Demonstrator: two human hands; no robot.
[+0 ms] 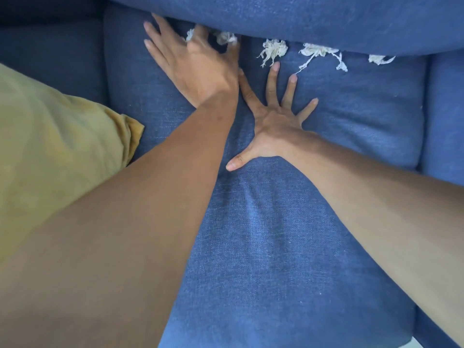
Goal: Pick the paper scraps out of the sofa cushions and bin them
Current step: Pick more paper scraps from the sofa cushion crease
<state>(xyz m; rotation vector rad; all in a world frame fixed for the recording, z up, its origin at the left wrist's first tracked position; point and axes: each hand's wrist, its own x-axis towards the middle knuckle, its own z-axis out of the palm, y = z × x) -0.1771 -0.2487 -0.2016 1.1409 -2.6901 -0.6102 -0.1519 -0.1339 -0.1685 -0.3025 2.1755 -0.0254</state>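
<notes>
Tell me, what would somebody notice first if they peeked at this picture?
Two bare arms stretch across a blue seat cushion. The right hand is spread flat in the middle of it, and the left hand reaches to the crack under the back cushion. White paper scraps poke out in a row along that crack, and a yellow pillow sits at the left.

Blue fabric sofa [276, 247], mustard-yellow cushion [50, 146] at left, soft even light

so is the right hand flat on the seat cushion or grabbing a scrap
Flat. The right hand lies spread on the seat cushion, fingers straight and apart, holding nothing; the nearest paper scrap lies just beyond its fingertips.
</notes>
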